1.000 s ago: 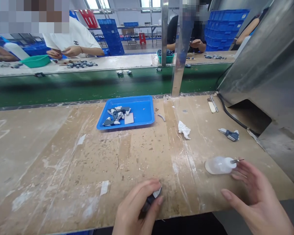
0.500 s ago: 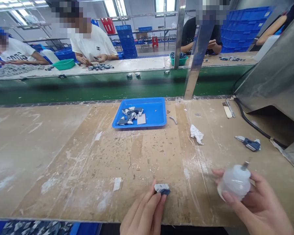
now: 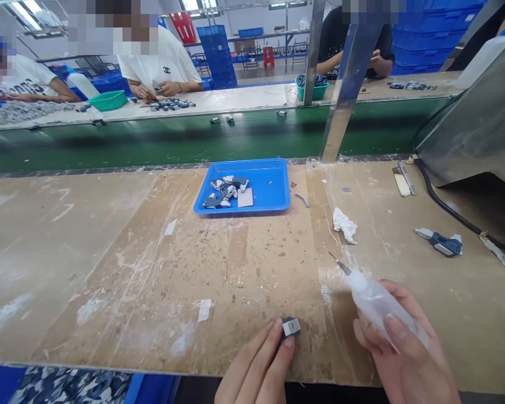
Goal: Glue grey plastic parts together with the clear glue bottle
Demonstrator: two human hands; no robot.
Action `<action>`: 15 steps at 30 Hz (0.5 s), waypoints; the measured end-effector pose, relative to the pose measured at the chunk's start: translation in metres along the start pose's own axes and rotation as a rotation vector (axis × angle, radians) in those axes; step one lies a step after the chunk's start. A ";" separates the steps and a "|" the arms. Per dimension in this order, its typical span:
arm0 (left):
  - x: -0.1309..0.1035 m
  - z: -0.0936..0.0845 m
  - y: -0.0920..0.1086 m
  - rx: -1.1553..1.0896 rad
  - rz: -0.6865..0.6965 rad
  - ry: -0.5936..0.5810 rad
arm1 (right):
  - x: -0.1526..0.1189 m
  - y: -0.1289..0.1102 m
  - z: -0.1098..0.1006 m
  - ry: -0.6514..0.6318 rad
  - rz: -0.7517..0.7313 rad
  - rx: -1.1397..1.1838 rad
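Near the table's front edge, my left hand grips a small grey and dark-blue part between thumb and fingers. To its right my right hand is wrapped round a translucent squeeze bottle. The bottle's thin metal needle tip points up and to the left, apart from the part. Farther back, a blue tray holds several grey and dark-blue pieces and a pale square. Another blue and grey part lies on the right of the table.
A crumpled white tissue lies right of the tray. Behind the table runs a green conveyor with small parts; a metal post rises there. A metal housing with a black cable stands at right. People sit across the conveyor.
My right hand has turned the bottle so its tip now points up-left. My left hand has shifted slightly right and turned the small part. The view has moved slightly.
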State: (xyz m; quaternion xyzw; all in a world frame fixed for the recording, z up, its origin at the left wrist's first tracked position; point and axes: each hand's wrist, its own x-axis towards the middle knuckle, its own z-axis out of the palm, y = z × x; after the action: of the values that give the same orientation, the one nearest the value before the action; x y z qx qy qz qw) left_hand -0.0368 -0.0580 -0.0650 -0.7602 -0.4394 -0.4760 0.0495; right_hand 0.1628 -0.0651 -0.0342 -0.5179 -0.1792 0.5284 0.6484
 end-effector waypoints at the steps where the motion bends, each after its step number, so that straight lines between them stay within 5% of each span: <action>1: 0.001 -0.001 0.000 0.003 0.007 -0.010 | 0.002 0.002 -0.001 0.004 -0.039 0.036; 7: 0.006 -0.005 -0.002 0.017 0.080 -0.037 | 0.004 0.017 -0.017 0.012 -0.173 0.034; 15: 0.001 0.008 -0.008 -0.014 0.136 0.065 | -0.009 0.035 -0.034 0.033 -0.393 -0.297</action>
State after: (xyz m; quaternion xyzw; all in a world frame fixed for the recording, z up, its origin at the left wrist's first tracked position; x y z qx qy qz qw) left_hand -0.0370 -0.0486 -0.0708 -0.7729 -0.3814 -0.4989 0.0907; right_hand 0.1682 -0.0925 -0.0749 -0.5712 -0.3417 0.3515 0.6584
